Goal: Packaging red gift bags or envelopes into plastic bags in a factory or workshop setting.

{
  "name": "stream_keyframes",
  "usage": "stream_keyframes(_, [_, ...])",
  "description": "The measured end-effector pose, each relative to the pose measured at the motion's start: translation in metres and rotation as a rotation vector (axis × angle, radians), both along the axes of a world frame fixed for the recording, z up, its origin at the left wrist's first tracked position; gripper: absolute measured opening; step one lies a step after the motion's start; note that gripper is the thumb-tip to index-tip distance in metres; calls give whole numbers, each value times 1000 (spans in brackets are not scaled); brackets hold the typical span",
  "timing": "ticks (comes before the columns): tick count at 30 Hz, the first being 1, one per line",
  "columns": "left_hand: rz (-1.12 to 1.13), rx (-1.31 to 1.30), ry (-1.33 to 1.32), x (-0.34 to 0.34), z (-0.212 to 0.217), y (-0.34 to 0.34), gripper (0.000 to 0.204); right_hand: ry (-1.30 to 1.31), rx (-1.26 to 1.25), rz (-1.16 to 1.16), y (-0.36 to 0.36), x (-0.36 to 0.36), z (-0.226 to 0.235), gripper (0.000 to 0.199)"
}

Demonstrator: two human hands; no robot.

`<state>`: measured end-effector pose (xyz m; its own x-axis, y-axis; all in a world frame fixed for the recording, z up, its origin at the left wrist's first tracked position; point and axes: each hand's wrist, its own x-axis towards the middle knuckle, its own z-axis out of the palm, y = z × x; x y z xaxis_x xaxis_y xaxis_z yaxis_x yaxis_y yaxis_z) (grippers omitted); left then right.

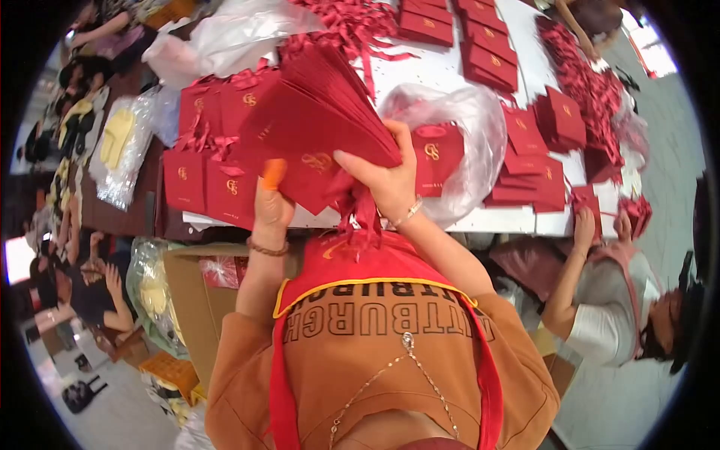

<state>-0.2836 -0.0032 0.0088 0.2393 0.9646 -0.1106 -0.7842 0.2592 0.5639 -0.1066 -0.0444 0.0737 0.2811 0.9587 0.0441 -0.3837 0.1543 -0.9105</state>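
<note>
In front of my chest I hold up a thick, fanned stack of flat red paper bags [300,112] with gold print and red ribbon handles. My right hand [391,176] grips its right side, the thumb across the front and the fingers around the edge. At the lower left of the stack is my left hand [274,204], an orange finger cover [274,174] on its thumb; its other fingers are mostly hidden behind the bags. Loose red ribbons [360,206] hang below the stack, close to my right wrist.
More red bags [184,180] lie at the left of the white table [536,37], with others in piles [491,64] at the back and right. A clear plastic bag [480,142] surrounds some. A cardboard box [196,300] stands below the table edge. A co-worker [611,300] handles red bags at the right.
</note>
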Motion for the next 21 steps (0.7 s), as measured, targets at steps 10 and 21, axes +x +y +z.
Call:
stream_keyframes(10, [-9, -41, 125, -5, -2, 5, 48, 88, -69, 177, -9, -9, -28, 55])
stream_keyframes(21, [153, 416, 1285, 2, 87, 22, 56, -202, -67, 78, 11, -2, -64, 70])
